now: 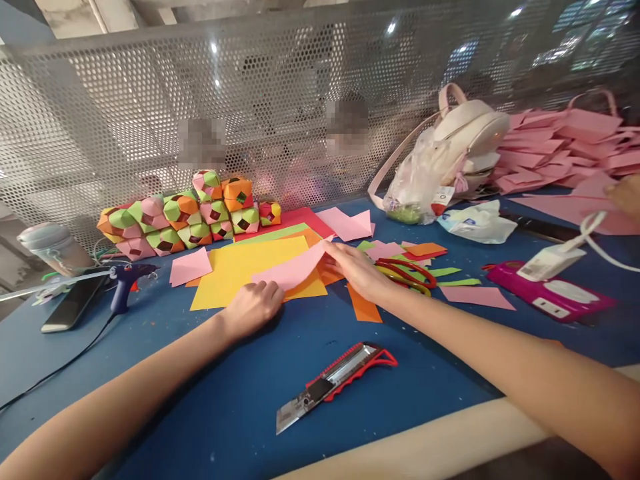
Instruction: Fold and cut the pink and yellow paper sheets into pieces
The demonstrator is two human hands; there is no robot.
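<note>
A sheet of pink paper is held in both hands above a yellow sheet. My left hand is closed at its lower left edge, fingers curled. My right hand pinches its upper right corner, which is lifted and tilted. Orange, green and red sheets lie partly under the yellow one. Scissors with red and yellow handles rest just right of my right hand. A utility knife with its blade out lies on the blue table in front of me.
Folded paper ornaments are stacked at the back left, near a glue gun, a phone and a cup. At right are a power strip, a backpack, a pink paper pile and another person's hand.
</note>
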